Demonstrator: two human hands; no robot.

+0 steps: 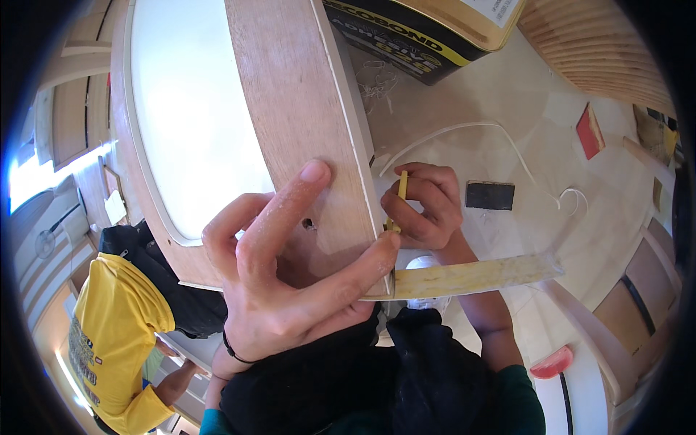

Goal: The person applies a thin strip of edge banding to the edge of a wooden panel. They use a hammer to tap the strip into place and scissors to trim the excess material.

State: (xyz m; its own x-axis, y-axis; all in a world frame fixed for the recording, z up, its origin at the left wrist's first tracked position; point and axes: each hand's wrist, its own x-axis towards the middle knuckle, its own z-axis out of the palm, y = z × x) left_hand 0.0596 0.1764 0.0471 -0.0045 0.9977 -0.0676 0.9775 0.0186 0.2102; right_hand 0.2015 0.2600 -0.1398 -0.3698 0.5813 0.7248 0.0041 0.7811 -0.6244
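A pale wooden panel piece (293,87) with a white inset surface (188,109) stands in front of me. My left hand (290,268) lies across its near end, fingers spread, with the index finger stretched over the wood beside a small dark hole (307,223). Its thumb presses at the right edge, where a white edge strip runs. Just right of that edge, my right hand (435,206) is closed around a thin yellow tool (403,185) whose kind I cannot make out. A loose yellowish strip (471,278) sticks out to the right from the panel's near corner.
A black and yellow adhesive can (413,36) stands at the far right of the panel. On the floor lie a dark rectangular block (490,195), a white curled strip (464,127) and a red piece (591,130). A person in a yellow shirt (119,326) is at the left.
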